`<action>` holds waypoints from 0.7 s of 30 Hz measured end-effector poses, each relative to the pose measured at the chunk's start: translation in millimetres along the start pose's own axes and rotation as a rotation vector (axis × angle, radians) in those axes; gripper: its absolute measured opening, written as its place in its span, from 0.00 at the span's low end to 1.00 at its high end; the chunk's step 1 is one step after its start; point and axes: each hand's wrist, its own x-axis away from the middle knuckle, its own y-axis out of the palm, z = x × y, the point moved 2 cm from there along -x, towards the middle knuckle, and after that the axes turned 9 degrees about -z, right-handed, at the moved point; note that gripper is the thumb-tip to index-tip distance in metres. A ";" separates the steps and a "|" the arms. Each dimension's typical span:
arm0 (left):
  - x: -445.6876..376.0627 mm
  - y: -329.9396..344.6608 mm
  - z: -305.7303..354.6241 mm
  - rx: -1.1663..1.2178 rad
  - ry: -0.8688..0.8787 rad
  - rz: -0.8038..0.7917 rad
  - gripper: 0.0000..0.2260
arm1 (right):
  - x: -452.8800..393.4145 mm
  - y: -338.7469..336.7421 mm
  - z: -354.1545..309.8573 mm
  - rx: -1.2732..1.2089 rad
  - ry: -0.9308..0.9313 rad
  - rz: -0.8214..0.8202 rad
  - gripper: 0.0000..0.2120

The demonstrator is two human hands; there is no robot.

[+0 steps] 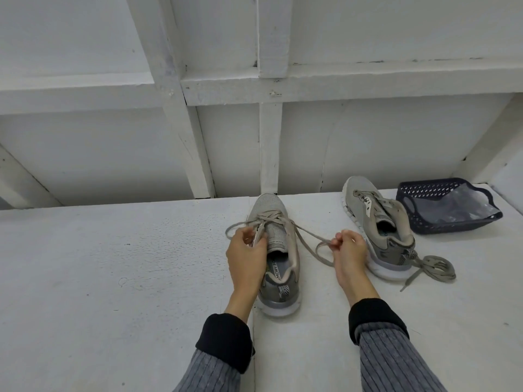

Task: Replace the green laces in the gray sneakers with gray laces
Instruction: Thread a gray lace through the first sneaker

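So the right hand [349,246] is pinching the free end of the gray lace [308,234] between fingertips and thumb, pulled out to the side so the strand runs taut-ish back to the eyelets. The left hand [247,250] is curled around the eyelet edge on the left side of the near sneaker [276,250], gripping the flap and looks like it's got the other bit of lace there too (hard to tell exactly, the fingers cover it).

Handling-wise: the lace is flat, soft and floppy, basically weightless, so my guess is you want to hold it right at the tip where it's stiffest, otherwise it just folds when you poke it at a hole. The shoe is light and the mesh upper gives, so bracing the eyelet row like the left hand does makes sense.

That sneaker sits toe-away on the white bench [113,264], only laced through the lower eyelets so far. The second sneaker [379,222] is off to the right, no lace in it as far as I can see, with a loose bundle of laces [434,268] by its heel. A dark plastic basket [447,205] sits just past it.
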 end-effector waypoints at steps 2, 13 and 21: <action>-1.3 1.2 -0.2 -0.010 0.006 -0.014 0.03 | -0.3 -14.4 4.1 0.137 0.005 0.081 0.08; -21.2 8.4 -14.7 -0.031 -0.090 -0.143 0.23 | 22.0 53.5 -3.9 1.131 -0.429 -0.333 0.10; -18.3 7.3 -13.0 -0.011 -0.072 -0.138 0.18 | 24.3 57.2 -14.5 0.399 -0.163 -0.309 0.09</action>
